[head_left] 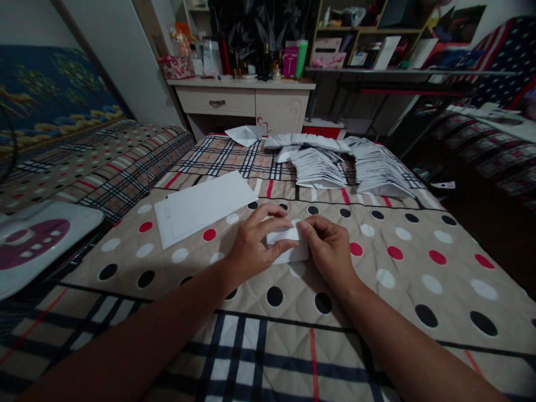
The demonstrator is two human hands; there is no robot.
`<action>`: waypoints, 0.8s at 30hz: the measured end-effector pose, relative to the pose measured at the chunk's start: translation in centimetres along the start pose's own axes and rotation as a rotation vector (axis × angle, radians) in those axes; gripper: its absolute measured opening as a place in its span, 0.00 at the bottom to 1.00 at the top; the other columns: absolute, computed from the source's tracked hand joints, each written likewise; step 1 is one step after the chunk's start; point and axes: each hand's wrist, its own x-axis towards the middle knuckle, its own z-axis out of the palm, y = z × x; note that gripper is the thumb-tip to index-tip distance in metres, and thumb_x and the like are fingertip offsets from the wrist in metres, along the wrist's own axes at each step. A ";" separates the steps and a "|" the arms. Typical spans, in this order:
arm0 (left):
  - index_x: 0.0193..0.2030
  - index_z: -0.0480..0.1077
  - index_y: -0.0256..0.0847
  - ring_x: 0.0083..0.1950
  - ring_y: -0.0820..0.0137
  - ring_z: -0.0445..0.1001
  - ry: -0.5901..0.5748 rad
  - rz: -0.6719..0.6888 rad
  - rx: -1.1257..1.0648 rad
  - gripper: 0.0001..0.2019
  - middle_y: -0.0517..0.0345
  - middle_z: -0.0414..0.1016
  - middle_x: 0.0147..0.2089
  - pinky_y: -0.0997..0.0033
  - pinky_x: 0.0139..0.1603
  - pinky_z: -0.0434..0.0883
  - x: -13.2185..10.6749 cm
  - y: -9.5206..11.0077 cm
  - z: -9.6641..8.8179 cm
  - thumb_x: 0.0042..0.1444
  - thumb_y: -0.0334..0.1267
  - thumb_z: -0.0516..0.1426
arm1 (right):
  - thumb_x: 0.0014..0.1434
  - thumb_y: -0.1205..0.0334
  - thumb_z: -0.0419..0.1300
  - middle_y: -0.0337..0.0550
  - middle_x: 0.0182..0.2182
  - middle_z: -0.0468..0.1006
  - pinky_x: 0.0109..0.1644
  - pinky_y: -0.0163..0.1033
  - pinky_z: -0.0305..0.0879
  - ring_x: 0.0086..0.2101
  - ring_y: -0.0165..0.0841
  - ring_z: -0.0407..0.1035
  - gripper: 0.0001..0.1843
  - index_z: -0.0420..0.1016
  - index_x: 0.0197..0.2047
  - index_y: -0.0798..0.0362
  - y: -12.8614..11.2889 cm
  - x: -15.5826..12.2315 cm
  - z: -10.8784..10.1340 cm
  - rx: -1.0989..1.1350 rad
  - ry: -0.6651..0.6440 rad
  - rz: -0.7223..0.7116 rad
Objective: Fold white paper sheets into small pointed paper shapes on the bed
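A small folded piece of white paper (288,245) lies on the polka-dot bedspread (402,268) in front of me. My left hand (255,240) presses on its left side, fingers curled over the top edge and thumb along the lower fold. My right hand (329,245) pinches the paper's right end between thumb and fingertips. A stack of flat white sheets (205,206) sits just beyond my left hand.
Rows of several folded white papers (347,164) are fanned out at the far side of the bed. A white and purple device (37,237) rests at the left edge. A cream dresser (243,103) with bottles stands behind; dark floor lies to the right.
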 end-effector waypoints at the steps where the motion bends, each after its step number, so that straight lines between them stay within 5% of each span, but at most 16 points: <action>1: 0.43 0.74 0.38 0.46 0.66 0.75 0.024 -0.103 -0.040 0.13 0.48 0.75 0.46 0.65 0.45 0.75 0.0 0.0 0.1 0.51 0.39 0.66 | 0.59 0.58 0.60 0.39 0.23 0.70 0.30 0.36 0.55 0.26 0.30 0.61 0.13 0.74 0.25 0.54 0.0 0.0 0.0 -0.014 0.006 -0.022; 6: 0.38 0.76 0.36 0.33 0.70 0.78 -0.029 -0.520 -0.253 0.08 0.54 0.80 0.35 0.75 0.31 0.75 0.0 -0.2 0.6 0.50 0.34 0.65 | 0.59 0.58 0.60 0.39 0.23 0.71 0.29 0.35 0.56 0.26 0.29 0.62 0.12 0.74 0.26 0.54 -0.2 -0.3 0.1 -0.043 0.016 -0.035; 24: 0.30 0.78 0.36 0.31 0.70 0.76 -0.075 -0.582 -0.243 0.05 0.56 0.79 0.30 0.75 0.31 0.72 0.3 -0.2 0.3 0.50 0.35 0.63 | 0.62 0.55 0.58 0.36 0.21 0.69 0.26 0.34 0.53 0.23 0.28 0.60 0.14 0.73 0.27 0.53 -0.4 -0.7 0.3 -0.081 -0.028 -0.035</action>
